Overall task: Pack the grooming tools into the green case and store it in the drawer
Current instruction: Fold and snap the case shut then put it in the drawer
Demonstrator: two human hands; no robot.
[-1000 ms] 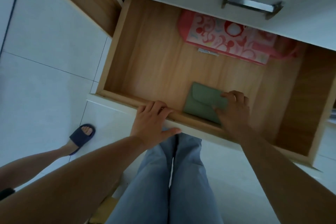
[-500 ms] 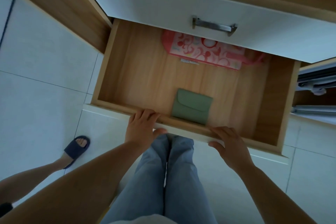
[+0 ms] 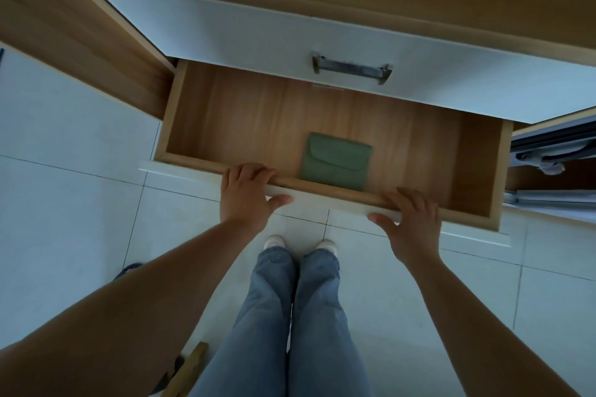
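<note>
The green case (image 3: pixel 335 161) lies flat and closed on the floor of the open wooden drawer (image 3: pixel 245 119), close to its front wall. My left hand (image 3: pixel 246 193) grips the drawer's front edge, fingers curled over the top and thumb on the white face. My right hand (image 3: pixel 411 219) grips the same edge further right, fingers over the rim, thumb on the front. Neither hand touches the case.
A white upper drawer front with a metal handle (image 3: pixel 352 69) overhangs the back of the open drawer. Metal rails (image 3: pixel 554 151) show at the right. White floor tiles lie below, with my legs and shoes (image 3: pixel 300 243) between my arms. A slipper (image 3: pixel 129 269) peeks out at the left.
My right hand has let go of the case and taken hold of the drawer's front edge. The drawer has slid inward, hiding the pink patterned item under the upper drawer front.
</note>
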